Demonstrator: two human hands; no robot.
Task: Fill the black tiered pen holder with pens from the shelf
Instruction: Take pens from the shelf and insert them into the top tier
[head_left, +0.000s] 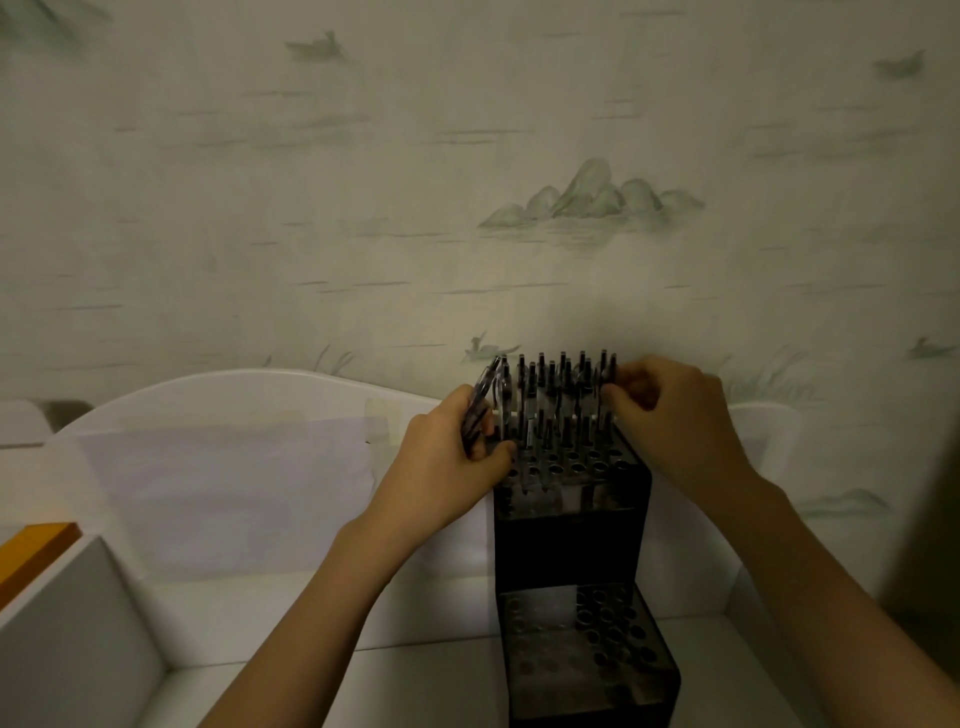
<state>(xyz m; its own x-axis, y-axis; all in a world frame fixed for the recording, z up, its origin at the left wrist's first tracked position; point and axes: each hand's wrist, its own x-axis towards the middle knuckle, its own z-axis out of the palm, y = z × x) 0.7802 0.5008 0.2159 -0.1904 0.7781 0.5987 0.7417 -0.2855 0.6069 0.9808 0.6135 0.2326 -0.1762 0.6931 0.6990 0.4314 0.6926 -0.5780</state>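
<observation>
The black tiered pen holder (571, 540) stands on the white shelf against the wall. Its upper tier carries several upright pens (556, 395) in the back rows, with open holes in front. The lower tier (587, 639) shows only open holes. My left hand (457, 457) is at the holder's upper left corner, closed around a small bundle of pens (480, 410) that slant up to the right. My right hand (670, 410) is at the upper right corner, fingertips pinched on the top of one pen in the back row.
A white curved backboard (234, 415) with taped paper stands to the left. A white box wall (67, 623) and an orange-edged object (36, 551) sit at the lower left. Patterned wallpaper fills the background.
</observation>
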